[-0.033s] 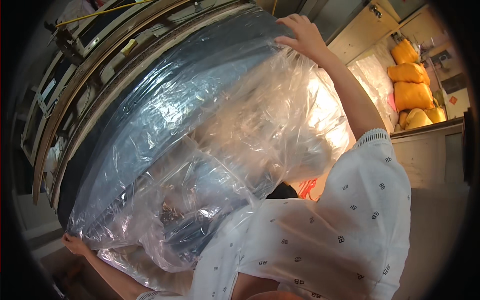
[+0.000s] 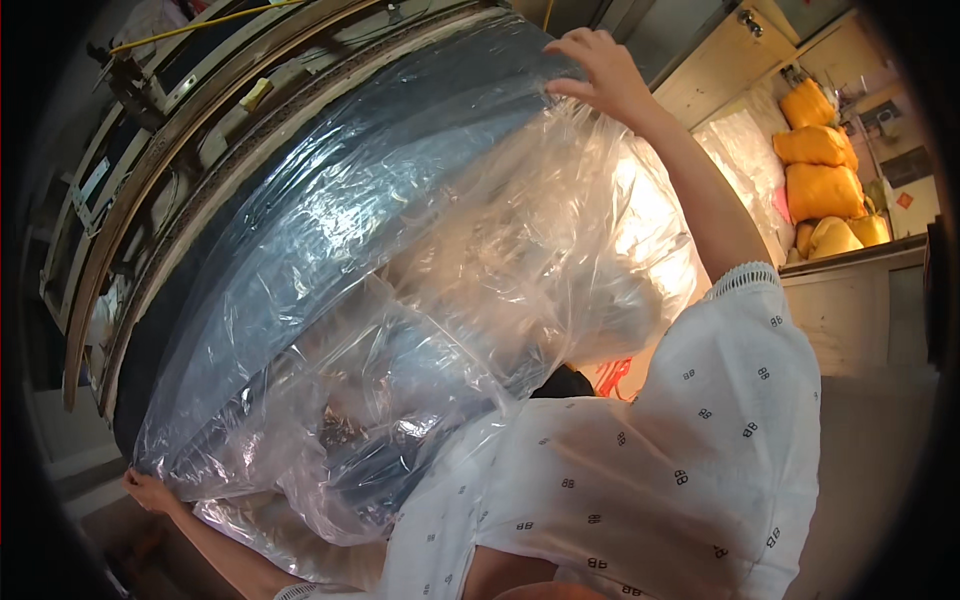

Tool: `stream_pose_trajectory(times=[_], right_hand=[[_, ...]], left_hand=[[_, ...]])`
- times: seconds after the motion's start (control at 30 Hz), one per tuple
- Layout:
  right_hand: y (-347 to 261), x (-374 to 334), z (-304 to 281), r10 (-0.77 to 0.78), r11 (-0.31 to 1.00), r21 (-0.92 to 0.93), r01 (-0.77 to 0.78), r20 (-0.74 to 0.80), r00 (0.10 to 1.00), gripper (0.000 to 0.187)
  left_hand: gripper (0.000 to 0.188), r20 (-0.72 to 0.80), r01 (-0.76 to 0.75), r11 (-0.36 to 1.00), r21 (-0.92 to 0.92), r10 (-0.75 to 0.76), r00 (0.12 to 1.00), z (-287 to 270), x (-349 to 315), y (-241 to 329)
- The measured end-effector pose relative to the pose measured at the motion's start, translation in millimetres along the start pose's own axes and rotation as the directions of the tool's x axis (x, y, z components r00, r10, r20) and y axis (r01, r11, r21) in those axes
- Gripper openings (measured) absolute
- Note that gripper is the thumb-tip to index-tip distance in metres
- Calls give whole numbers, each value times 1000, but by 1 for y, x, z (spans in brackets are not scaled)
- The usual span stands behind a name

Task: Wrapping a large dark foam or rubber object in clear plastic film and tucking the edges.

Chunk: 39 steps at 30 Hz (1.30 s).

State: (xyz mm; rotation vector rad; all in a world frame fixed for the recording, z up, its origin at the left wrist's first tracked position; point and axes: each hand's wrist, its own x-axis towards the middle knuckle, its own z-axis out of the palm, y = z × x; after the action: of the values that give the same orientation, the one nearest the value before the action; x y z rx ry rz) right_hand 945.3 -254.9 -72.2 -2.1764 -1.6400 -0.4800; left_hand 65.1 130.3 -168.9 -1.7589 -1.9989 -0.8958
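Note:
A large sheet of clear plastic film [image 2: 520, 240] is spread, creased and shiny, over a dark board-like surface [image 2: 450, 60] and hangs toward my body. At the near-left corner my left hand [image 2: 150, 491] pinches the edge of the film between its fingers. My right hand [image 2: 606, 80] is stretched out to the far right corner. Its thumb and fingers are apart, with the thumb by the gathered upper edge of the film. Whether the film is caught under that thumb cannot be made out. Some dark cloth shows blurred through the film.
A machine frame with long rails [image 2: 110, 240] runs along the left and far side, with a yellow rod [image 2: 200, 28] above it. Several orange-yellow bundles [image 2: 825, 190] are stacked on a shelf at right, near a wooden cabinet door [image 2: 725, 65]. Something red [image 2: 613, 377] lies beside my sleeve.
My right hand has shifted very slightly to the left. Otherwise the film and my left hand look the same.

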Motion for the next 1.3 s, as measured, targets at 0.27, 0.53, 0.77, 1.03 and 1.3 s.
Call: stream_pose_trajectory(times=[0.27,0.53,0.77,1.03,1.3], right_hand=[[-20,-4,25,195,676,681,-281,203,960,16],[-29,75,81,218,831,523,-191,10,976,21],[-53,98,110,173,939,311,-148,-53,984,22],[-50,103,118,146,928,346,-138,4,989,22],[-17,148,117,-37,695,718,36,-15,999,29]], left_hand=[[30,-16,9,999,41,-8,1000,-2,0,-2],[37,-48,50,998,-39,-52,998,-3,3,-10],[45,209,409,709,-575,-356,911,-102,-20,-70],[46,330,500,585,-638,-379,865,-201,-117,-126],[42,415,666,537,-518,-523,745,-180,-112,-108]])
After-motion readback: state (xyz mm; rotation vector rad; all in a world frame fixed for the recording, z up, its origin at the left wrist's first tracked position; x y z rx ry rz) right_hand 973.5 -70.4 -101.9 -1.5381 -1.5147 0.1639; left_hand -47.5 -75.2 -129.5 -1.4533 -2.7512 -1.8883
